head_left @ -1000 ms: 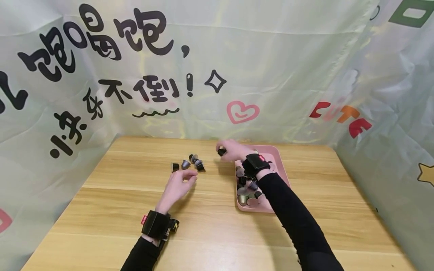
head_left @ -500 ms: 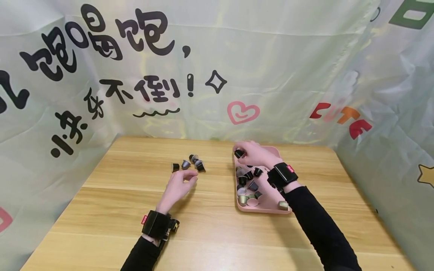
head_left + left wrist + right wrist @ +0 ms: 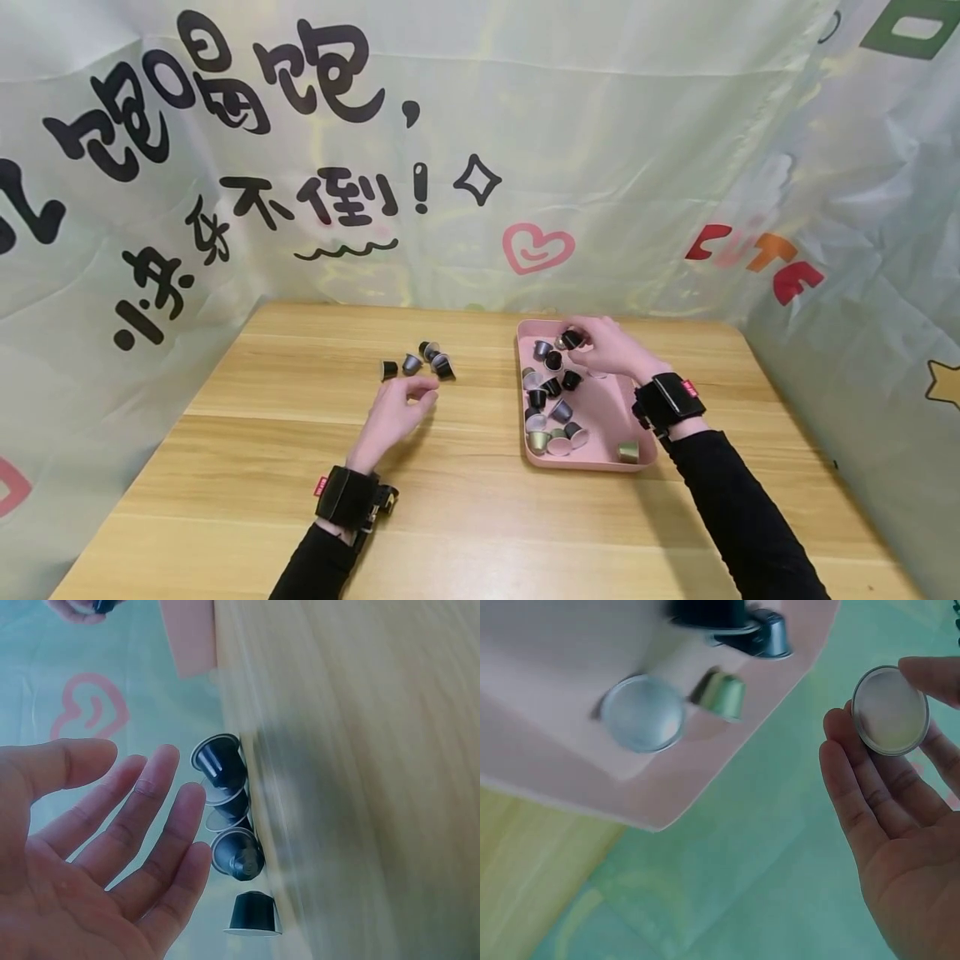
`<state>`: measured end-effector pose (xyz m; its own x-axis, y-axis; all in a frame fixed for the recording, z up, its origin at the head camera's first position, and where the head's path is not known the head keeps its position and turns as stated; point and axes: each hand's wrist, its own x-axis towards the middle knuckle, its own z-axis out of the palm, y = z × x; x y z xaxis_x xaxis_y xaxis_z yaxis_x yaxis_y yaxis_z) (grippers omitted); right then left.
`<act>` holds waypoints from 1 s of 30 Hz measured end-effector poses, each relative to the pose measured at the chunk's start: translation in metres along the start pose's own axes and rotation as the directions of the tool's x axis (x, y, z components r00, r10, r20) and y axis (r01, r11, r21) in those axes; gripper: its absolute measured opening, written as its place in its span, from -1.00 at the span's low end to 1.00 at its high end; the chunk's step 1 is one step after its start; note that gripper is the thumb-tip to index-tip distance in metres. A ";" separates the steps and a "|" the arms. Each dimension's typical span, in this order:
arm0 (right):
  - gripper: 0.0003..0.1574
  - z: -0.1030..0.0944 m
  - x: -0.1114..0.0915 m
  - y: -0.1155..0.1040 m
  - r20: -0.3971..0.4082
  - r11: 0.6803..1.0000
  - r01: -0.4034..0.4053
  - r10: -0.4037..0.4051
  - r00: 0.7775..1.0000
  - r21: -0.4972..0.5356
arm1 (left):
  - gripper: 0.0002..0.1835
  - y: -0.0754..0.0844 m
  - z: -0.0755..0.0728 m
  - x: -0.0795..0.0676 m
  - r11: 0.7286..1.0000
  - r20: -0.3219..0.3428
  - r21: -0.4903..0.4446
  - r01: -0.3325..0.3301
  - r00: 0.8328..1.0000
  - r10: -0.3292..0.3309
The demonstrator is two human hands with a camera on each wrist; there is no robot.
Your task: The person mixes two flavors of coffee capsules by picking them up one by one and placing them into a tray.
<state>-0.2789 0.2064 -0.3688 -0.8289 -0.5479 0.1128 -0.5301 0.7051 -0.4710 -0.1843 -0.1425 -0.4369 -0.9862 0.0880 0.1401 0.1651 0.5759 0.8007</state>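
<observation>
My right hand [image 3: 613,348] pinches a black coffee capsule [image 3: 572,339] above the far end of a pink tray [image 3: 609,421]. In the right wrist view, the silvery lid [image 3: 891,712] of that capsule faces the camera, between thumb and fingers. Several black, grey, gold and green capsules lie in the tray, most of them along its left side. My left hand [image 3: 393,417] is held over the table with loosely bent fingers and nothing in them. Just beyond it sits a small group of dark capsules, among them a grey-purple capsule [image 3: 411,364] and a black capsule [image 3: 387,370].
The wooden table [image 3: 465,517] carries the tray right of the middle. Behind it and along both sides hangs a pale fabric backdrop [image 3: 637,167] with printed lettering. A gold-green capsule [image 3: 628,452] lies alone in the tray's near right corner.
My right hand has moved right with its black capsule, from over the table left of the tray to over the tray's far part. The left hand has stayed in place.
</observation>
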 end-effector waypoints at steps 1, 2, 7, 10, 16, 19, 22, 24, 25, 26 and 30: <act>-0.53 -0.001 -0.002 0.003 0.002 1.000 -0.010 0.010 1.000 0.010 | -0.73 0.000 0.000 0.000 1.000 0.001 -0.005 0.002 1.000 -0.002; -0.53 -0.001 -0.005 0.005 0.001 1.000 -0.019 0.019 1.000 0.018 | -0.73 0.000 0.000 0.000 1.000 0.001 -0.006 0.002 1.000 -0.002; -0.44 -0.002 -0.014 0.014 0.015 0.999 -0.041 0.041 0.999 0.025 | -0.73 0.000 0.001 0.000 1.000 0.001 -0.007 0.003 1.000 -0.003; -0.37 0.000 -0.018 0.017 0.018 0.999 -0.054 0.054 0.998 -0.002 | -0.72 0.000 0.001 0.000 1.000 0.006 -0.005 0.009 1.000 -0.009; -0.47 0.006 -0.025 0.024 0.049 0.996 -0.093 0.094 0.994 -0.017 | -0.72 0.001 0.001 0.000 1.000 0.014 -0.008 0.017 1.000 -0.017; -0.51 0.010 -0.028 0.028 0.051 0.997 -0.073 0.074 0.996 -0.007 | -0.72 0.001 0.001 0.000 1.000 0.012 -0.006 0.017 1.000 -0.017; -0.49 0.015 -0.032 0.032 0.041 0.998 -0.053 0.054 0.998 -0.020 | -0.71 0.001 0.002 0.001 1.000 0.011 0.000 0.017 1.000 -0.017; -0.49 0.017 -0.034 0.034 0.041 0.999 -0.045 0.046 0.998 -0.031 | -0.71 0.000 0.002 0.000 1.000 0.010 0.007 0.015 1.000 -0.015; -0.49 0.018 -0.035 0.035 0.042 0.998 -0.041 0.043 0.998 -0.037 | -0.71 0.000 0.002 0.000 1.000 0.011 0.009 0.016 1.000 -0.017; -0.49 0.019 -0.036 0.036 0.044 0.998 -0.039 0.041 0.998 -0.041 | -0.71 -0.001 0.002 0.000 1.000 0.012 0.010 0.016 1.000 -0.016; -0.50 0.020 -0.037 0.038 0.058 0.999 -0.017 0.019 0.998 -0.041 | -0.70 -0.001 0.002 0.000 1.000 0.012 0.006 0.013 1.000 -0.013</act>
<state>-0.2644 0.2445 -0.4085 -0.8270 -0.5597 0.0526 -0.5231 0.7319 -0.4366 -0.1846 -0.1409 -0.4388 -0.9883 0.0903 0.1230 0.1526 0.5820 0.7987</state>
